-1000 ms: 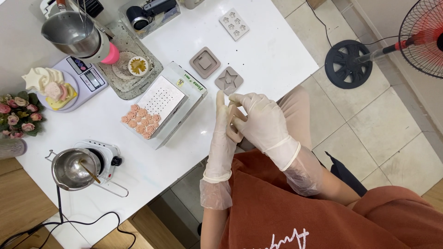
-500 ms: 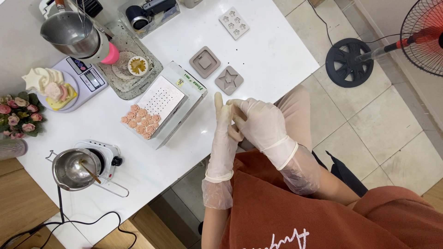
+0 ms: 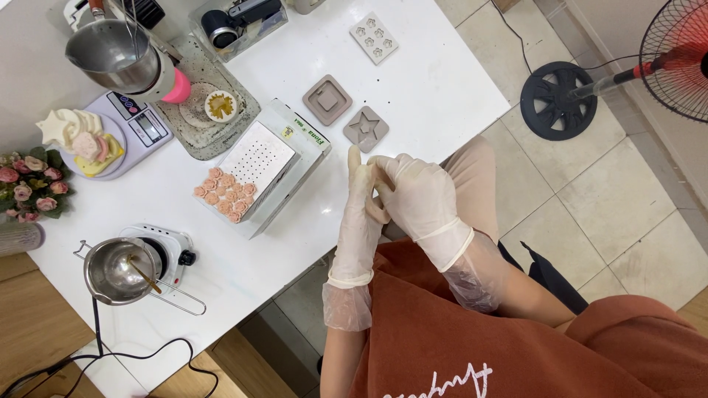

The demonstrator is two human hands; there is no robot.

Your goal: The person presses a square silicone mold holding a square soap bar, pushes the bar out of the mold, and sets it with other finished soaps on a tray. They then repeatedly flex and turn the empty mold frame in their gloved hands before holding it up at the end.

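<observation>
Both my hands wear thin translucent gloves and meet over the table's near edge. My left hand (image 3: 359, 214) points its fingers straight up, flat and holding nothing. My right hand (image 3: 417, 195) is closed around the left hand's fingers, pinching the glove there. Nearest on the white table (image 3: 442, 81) are a grey star-shaped mould (image 3: 366, 129) and a grey square mould (image 3: 326, 99). A white box with a perforated top (image 3: 258, 158) lies to the left, with several small pink rosettes (image 3: 223, 195) on its edge.
A steel pot sits on a small hot plate (image 3: 118, 269) at the near left, its cord trailing off. Behind are a scale (image 3: 140, 125) bearing a plate of shapes, a steel jug (image 3: 110, 55), a stone tray (image 3: 210, 110) and a flower mould (image 3: 374, 37). A standing fan (image 3: 678, 59) is on the tiled floor.
My right hand has shifted slightly along the left hand's fingers, tugging the glove. Nothing on the table has moved.
</observation>
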